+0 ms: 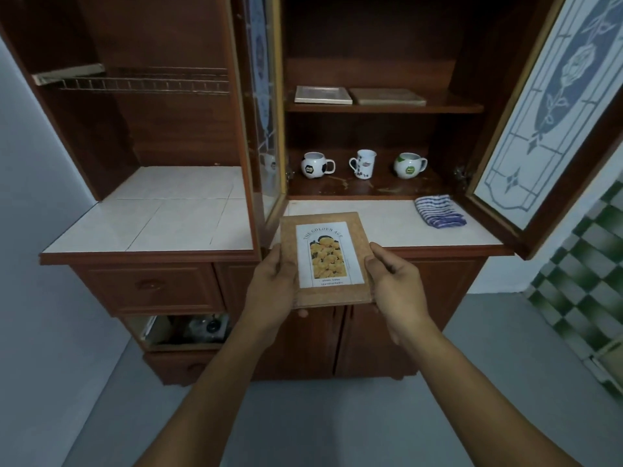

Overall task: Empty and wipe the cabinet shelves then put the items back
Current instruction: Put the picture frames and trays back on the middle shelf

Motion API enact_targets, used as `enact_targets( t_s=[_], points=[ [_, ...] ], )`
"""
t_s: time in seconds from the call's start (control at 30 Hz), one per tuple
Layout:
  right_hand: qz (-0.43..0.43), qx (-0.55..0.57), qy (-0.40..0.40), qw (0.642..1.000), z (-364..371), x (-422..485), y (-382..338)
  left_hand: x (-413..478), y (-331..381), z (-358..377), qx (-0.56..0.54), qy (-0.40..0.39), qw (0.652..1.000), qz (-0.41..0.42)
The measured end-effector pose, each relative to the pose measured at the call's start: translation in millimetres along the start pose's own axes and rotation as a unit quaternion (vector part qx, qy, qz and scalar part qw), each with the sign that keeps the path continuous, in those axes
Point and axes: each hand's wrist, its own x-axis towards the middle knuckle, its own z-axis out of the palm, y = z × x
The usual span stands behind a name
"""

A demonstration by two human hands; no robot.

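Observation:
A cork-coloured photo frame (328, 257) with a yellow flower print is held flat in front of the cabinet, just above the tiled counter's front edge. My left hand (273, 284) grips its left side and my right hand (391, 274) grips its right side. On the upper shelf (448, 107) lie a white frame (322, 95) and a brown frame (387, 96), side by side. The lower shelf (384, 188) carries three mugs: a football mug (315, 165), a tall patterned mug (364, 164) and a green-marked mug (408, 165).
A folded blue-and-white striped cloth (438, 210) lies on the tiled counter (377, 224) at the right. Both glass doors stand open, the right door (553, 106) jutting outward. The left bay has a wire rack (141, 83) and an open drawer (182, 330) below.

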Motion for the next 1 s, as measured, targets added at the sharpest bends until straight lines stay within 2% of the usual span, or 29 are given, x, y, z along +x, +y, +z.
enact_targets(
  t_s=[0.63, 1.0],
  points=[
    [-0.025, -0.026, 0.069, 0.997, -81, 101, -14, 92, 21, 104, 0.022, -0.048, 0.998, 0.018],
    [-0.029, -0.041, 0.063, 0.997, -153, 207, -28, 168, 41, 200, -0.013, -0.056, 0.998, 0.022]
  ],
)
